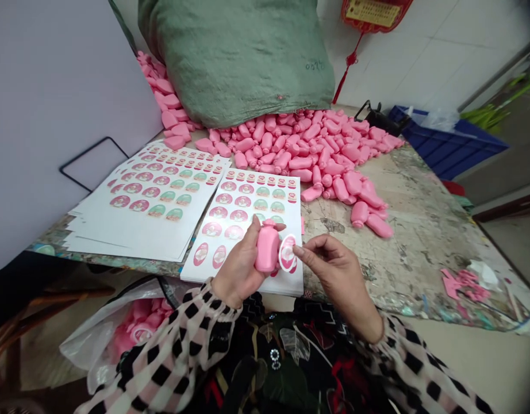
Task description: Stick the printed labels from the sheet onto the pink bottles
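Observation:
A small pink plastic bottle [268, 248] lies in my left hand [243, 261], with the thumb along one side and fingers behind it. Between the thumb and forefinger of my right hand [340, 273] is an oval sticker [287, 253], pink and white, pinched by its right edge. The sticker is close beside the bottle's right side; I cannot tell whether they touch. Under my left hand lies a stack of sticker sheets [243, 207] printed with pink ovals, green labels and small red labels.
A second, fanned stack of sticker sheets [139, 201] lies left. A heap of pink bottles [291, 144] spreads behind, below a green sack [243, 57]. Pink scraps [463, 284] lie right. A blue crate [446, 144] stands beyond the table [403, 230]; a plastic bag [92, 333] sits below, left.

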